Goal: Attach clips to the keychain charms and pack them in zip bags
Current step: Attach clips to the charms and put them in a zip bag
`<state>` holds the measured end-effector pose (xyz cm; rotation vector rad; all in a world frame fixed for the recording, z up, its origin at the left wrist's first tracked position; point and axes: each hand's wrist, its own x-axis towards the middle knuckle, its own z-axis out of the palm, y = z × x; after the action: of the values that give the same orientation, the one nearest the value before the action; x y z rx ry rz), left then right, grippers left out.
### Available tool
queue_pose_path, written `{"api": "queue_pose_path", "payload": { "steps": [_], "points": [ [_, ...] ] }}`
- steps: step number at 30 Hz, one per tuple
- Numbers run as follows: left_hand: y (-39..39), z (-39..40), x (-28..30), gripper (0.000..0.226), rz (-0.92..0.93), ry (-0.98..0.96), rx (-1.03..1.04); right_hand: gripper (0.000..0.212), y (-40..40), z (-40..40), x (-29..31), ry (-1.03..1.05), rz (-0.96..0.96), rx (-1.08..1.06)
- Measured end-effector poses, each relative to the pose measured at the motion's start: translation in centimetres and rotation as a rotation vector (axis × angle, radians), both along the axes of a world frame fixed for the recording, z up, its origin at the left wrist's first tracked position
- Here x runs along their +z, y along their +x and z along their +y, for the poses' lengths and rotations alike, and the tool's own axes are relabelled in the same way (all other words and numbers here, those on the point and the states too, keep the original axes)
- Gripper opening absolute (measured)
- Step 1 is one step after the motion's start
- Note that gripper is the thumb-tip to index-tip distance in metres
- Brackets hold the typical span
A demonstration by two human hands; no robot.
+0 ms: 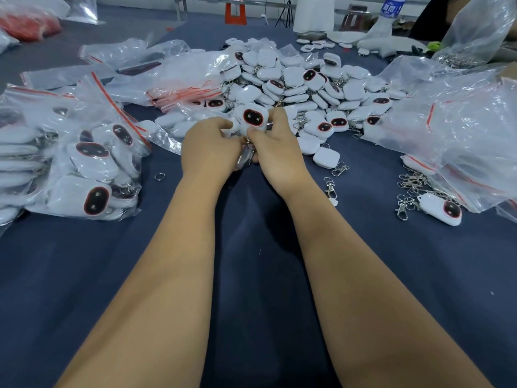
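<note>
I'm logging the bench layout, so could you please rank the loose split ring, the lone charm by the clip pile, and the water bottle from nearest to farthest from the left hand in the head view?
Measured from the left hand:
1. Loose split ring, just to its lower left on the cloth.
2. Lone charm, far right by the clips.
3. Water bottle, far back right.

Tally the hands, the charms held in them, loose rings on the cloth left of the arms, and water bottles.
Hands: 2 (left hand, right hand)
Held charm: 1
Ring: 1
Bottle: 1
Total: 5
</note>
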<state>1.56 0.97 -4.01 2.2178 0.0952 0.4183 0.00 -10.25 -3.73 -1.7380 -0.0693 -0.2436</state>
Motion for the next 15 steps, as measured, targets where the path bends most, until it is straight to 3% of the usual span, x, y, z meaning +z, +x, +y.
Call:
{"api": "queue_pose_path", "payload": {
  "steps": [2,5,7,9,13,15],
  "points": [
    [-0.2,0.4,0.1,0.036,-0.004,-0.137,0.009,0.015,0.2,0.0,-0.2,-0.042,0.012,-0.056],
    [-0.4,0.4,0.7,0.017,0.015,-0.513,-0.029,0.015,0.4,0.0,-0.3,-0.065,0.016,-0.071],
    [-0.4,0.0,1.1,0.018,0.038,-0.664,-0.056,0.014,0.6,-0.2,-0.4,-0.084,0.028,-0.053],
    [-0.5,-0.3,1.1,0.024,0.036,-0.606,-0.104,0.013,0.6,-0.4,-0.5,-0.07,0.029,-0.035],
    [-0.2,-0.4,0.1,0.029,0.039,-0.172,-0.101,0.012,0.7,-0.7,-0.5,0.034,0.0,-0.059],
    [-0.2,-0.6,0.0,0.034,0.035,-0.146,-0.11,0.011,0.8,-0.7,-0.5,0.07,0.011,-0.07]
  ]
}}
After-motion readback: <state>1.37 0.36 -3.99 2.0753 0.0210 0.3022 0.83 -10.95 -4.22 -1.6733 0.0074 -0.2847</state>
